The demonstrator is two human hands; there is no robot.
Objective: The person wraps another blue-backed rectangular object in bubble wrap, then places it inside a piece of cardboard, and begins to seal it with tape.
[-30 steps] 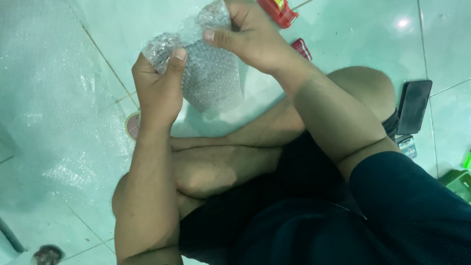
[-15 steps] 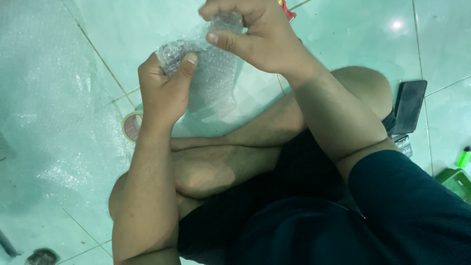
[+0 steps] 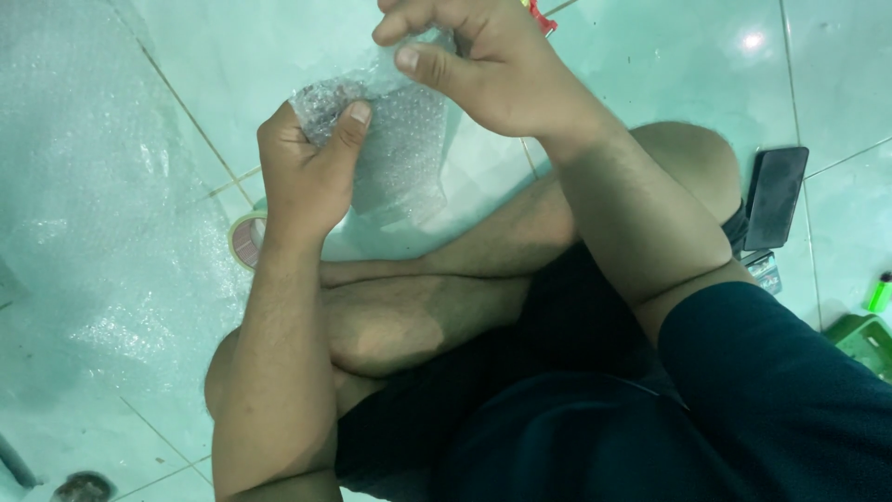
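I sit cross-legged on a pale green tiled floor. A bundle of clear bubble wrap is held up between both hands above my legs. My left hand grips its lower left end, thumb pressed on the wrap. My right hand pinches the upper right end near the top edge of the view. What is inside the wrap cannot be made out.
A large sheet of bubble wrap covers the floor at left. A roll of tape lies behind my left wrist. A black phone rests by my right knee, a green object at far right, a red item at top.
Both hands have shifted right and up with the bubble-wrap bundle; the right hand now reaches the top edge of the view.
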